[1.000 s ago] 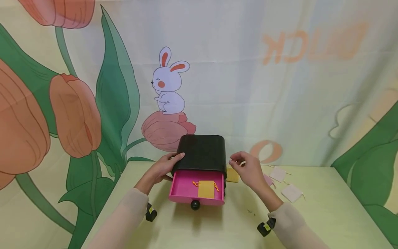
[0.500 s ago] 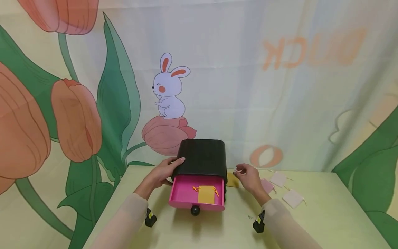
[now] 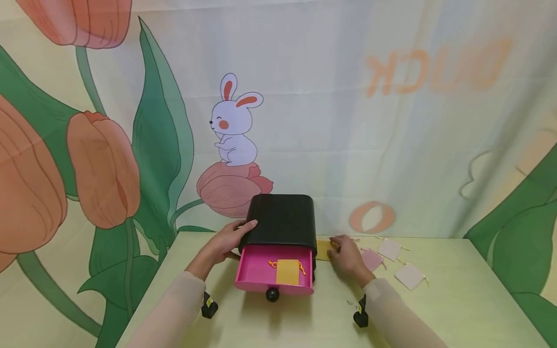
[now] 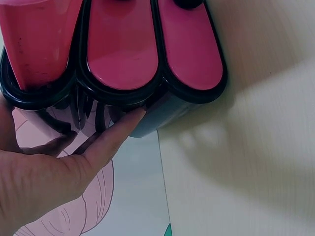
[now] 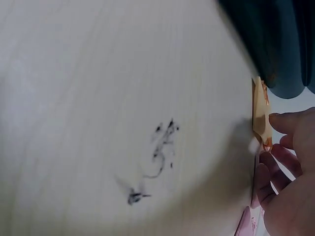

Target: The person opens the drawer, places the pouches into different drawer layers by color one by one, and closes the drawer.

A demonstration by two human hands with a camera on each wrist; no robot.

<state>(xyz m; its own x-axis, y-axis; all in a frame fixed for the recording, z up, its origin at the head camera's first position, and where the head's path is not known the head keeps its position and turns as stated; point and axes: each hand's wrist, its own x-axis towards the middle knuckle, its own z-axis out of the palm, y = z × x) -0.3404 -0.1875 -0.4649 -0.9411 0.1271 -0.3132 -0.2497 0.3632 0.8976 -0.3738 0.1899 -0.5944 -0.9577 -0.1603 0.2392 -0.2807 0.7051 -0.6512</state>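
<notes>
A black chest of drawers (image 3: 282,220) with several stacked pink drawers stands on the table. Its pulled-out top drawer (image 3: 256,266) holds a yellow drawstring pouch (image 3: 287,272) with orange cords. My left hand (image 3: 227,241) rests against the chest's left side, thumb at the top edge; in the left wrist view its fingers (image 4: 115,135) lie fairly straight along the wall. Another yellow drawstring pouch (image 3: 322,250) lies right of the chest. My right hand (image 3: 348,257) is at this pouch's right end, thumb and fingertips close to the cord; in the right wrist view they look parted, with no clear grip.
Right of my right hand lie a pink pouch (image 3: 371,259) and two pale pouches, one farther back (image 3: 389,249) and one nearer (image 3: 411,276). A printed curtain (image 3: 304,121) hangs behind the table (image 3: 457,290). Dark marks (image 5: 160,150) show on the tabletop.
My right hand has come down from beside the chest to the yellow pouch on the table. My left hand stays against the chest, and the drawer remains pulled out.
</notes>
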